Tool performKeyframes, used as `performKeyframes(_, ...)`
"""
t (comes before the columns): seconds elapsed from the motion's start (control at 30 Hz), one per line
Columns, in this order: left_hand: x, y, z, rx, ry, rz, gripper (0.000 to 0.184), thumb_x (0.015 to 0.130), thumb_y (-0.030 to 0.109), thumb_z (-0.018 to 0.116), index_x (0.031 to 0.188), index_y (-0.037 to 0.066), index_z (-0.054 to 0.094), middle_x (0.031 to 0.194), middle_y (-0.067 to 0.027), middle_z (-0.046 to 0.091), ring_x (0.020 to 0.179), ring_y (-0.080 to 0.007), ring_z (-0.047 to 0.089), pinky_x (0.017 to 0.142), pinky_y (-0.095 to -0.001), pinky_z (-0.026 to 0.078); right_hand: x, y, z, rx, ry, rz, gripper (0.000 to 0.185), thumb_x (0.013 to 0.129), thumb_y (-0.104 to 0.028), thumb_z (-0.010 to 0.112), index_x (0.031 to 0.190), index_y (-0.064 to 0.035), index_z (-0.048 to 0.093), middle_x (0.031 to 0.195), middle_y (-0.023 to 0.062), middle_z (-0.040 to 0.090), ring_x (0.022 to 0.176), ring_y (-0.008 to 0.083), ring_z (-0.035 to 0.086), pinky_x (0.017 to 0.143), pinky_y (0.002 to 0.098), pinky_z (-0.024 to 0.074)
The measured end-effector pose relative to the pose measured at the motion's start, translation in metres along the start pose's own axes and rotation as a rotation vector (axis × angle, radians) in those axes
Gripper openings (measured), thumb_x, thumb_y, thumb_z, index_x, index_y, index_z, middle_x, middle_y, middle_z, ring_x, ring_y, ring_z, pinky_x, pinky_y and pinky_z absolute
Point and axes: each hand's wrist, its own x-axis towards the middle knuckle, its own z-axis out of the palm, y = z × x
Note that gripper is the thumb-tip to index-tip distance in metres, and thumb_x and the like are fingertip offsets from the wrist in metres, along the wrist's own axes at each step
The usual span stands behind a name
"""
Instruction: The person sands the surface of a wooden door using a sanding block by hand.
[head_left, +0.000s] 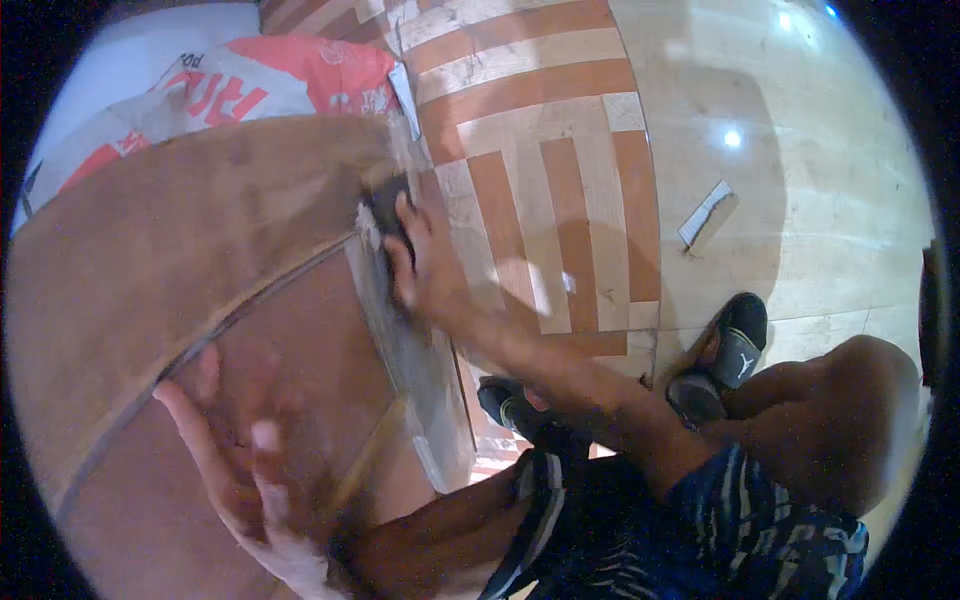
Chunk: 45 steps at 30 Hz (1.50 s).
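My right hand (428,262) grips a small dark block (388,190) at the edge of a brown board (190,215). Its fingers curl over the block, and blur hides the block's exact kind. A pale smear shows beside it on the board's corner. My left hand (250,465) is open and blurred, fingers spread, over a reddish-brown panel (310,320). Whether it touches the panel I cannot tell. A dark seam runs between board and panel, and a worn greyish edge (385,335) borders the panel on the right.
A red and white printed sack (300,80) lies beyond the board. Striped brown and cream flooring (570,200) meets pale tiles (820,200) on the right. A torn whitish strip (706,214) lies on the tiles. My feet wear dark slippers (740,345).
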Motion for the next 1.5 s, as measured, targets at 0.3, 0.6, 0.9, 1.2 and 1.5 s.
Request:
performKeyframes(0.3,-0.005,0.001,-0.002,-0.014,0.022,-0.042,0.092,0.099,0.036,0.064,0.164,0.0,0.01,0.158,-0.0305,0.035,0.129,-0.041,0.057,0.1,-0.047,0.051,0.063,0.025,0.01,0.293,-0.088,0.433,0.042,0.098,-0.01,0.06,0.137,0.0048,0.054,0.131,0.0334,0.055,0.12,0.0501,0.054,0.103,0.0502,0.0457)
performKeyframes(0.6,-0.008,-0.001,0.004,-0.014,0.031,-0.017,0.093,0.099,0.034,0.065,0.164,-0.002,0.008,0.158,-0.0302,0.035,0.131,-0.0399,0.056,0.098,-0.0472,0.052,0.069,0.05,0.014,-0.008,-0.212,0.251,0.045,0.098,-0.01,0.058,0.139,0.0061,0.052,0.136,0.035,0.051,0.121,0.0488,0.054,0.1,0.0508,0.0471)
performKeyframes(0.9,-0.007,-0.005,0.003,-0.047,-0.008,0.025,0.091,0.099,0.03,0.065,0.163,-0.004,0.009,0.157,-0.0302,0.037,0.132,-0.0407,0.055,0.098,-0.0467,0.052,-0.009,0.017,0.005,-0.055,-0.046,0.107,0.044,0.098,-0.014,0.059,0.136,0.008,0.053,0.115,0.0302,0.064,0.107,0.0464,0.06,0.098,0.0474,0.0485)
performKeyframes(1.2,0.002,-0.006,0.003,-0.064,0.0,0.05,0.092,0.099,0.028,0.065,0.164,-0.002,0.007,0.157,-0.0311,0.037,0.129,-0.0413,0.057,0.096,-0.0451,0.053,-0.004,0.007,-0.002,-0.054,-0.055,0.12,0.038,0.099,-0.011,0.058,0.132,0.0075,0.056,0.117,0.0294,0.062,0.117,0.0469,0.058,0.106,0.0466,0.0445)
performKeyframes(1.5,-0.007,0.005,0.007,-0.057,0.057,-0.041,0.095,0.098,0.029,0.067,0.164,-0.001,0.005,0.157,-0.0306,0.038,0.128,-0.0415,0.058,0.097,-0.0461,0.053,0.079,0.031,0.001,0.169,-0.174,0.223,0.037,0.101,-0.014,0.054,0.133,0.0055,0.056,0.113,0.0307,0.063,0.106,0.0471,0.06,0.095,0.0498,0.0483)
